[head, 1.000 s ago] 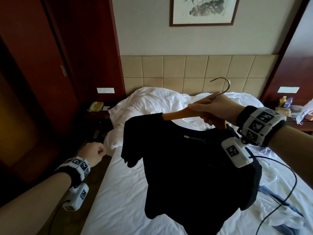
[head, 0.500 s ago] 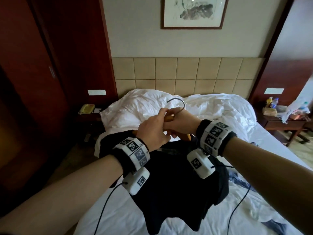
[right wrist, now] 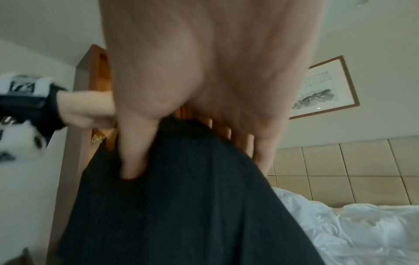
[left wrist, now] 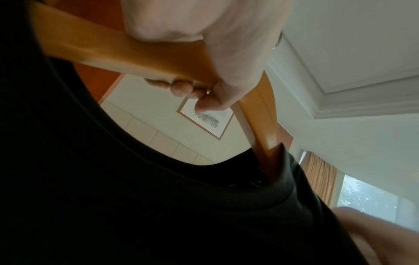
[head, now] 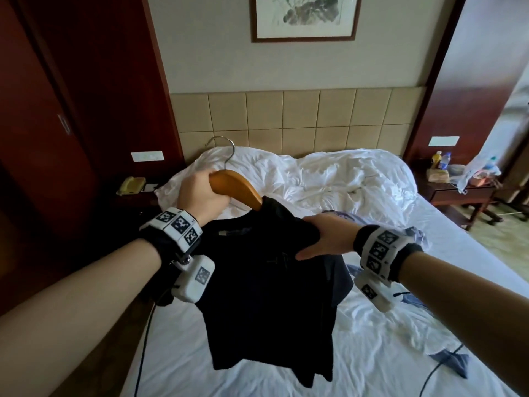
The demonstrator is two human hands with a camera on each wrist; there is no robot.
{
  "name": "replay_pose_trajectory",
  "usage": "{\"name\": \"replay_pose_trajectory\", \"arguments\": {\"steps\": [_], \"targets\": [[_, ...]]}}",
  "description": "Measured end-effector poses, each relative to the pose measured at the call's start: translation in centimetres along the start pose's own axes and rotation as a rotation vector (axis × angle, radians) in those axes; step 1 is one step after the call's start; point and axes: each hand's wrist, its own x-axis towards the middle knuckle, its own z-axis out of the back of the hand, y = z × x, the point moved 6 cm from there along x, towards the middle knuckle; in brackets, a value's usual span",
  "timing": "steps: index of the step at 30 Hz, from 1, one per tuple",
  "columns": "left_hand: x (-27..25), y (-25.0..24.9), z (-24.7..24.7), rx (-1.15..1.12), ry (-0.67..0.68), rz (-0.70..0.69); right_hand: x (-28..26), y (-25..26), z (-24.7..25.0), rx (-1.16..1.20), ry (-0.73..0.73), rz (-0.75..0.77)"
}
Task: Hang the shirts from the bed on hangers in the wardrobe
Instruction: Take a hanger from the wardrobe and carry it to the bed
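One black short-sleeved shirt (head: 266, 285) hangs on one wooden hanger with a metal hook (head: 233, 184). Two hands: left hand (head: 200, 196), right hand (head: 326, 237). One framed ink painting (head: 305, 17), one yellow telephone (head: 131, 185), two plastic bottles (head: 440, 160).

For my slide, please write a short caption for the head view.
Left hand grips a wooden hanger while the right hand pinches the black shirt at its shoulder, above the bed.

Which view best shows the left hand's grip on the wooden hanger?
The left wrist view: the left hand curls round the wooden hanger, fingertips under the bar. The head view shows only the hand's back; the right wrist view shows a blurred sliver.
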Motion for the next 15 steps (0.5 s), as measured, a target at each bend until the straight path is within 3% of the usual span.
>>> {"name": "replay_pose_trajectory", "arguments": {"steps": [3,8,12,15], "targets": [[0.4,0.6,0.9,0.021,0.019,0.037,-0.5,-0.2,0.0,-0.075,-0.099,0.020],[0.4,1.8,1.8,0.033,0.037,0.123,-0.6,-1.9,1.2,-0.172,-0.115,0.010],[0.4,2.8,2.1,0.019,0.027,0.134,-0.8,-4.1,2.0,-0.114,-0.146,-0.006],[0.6,3.5,2.9,0.001,-0.015,0.172,-1.6,-6.2,2.1,-0.067,-0.263,-0.056]]}}
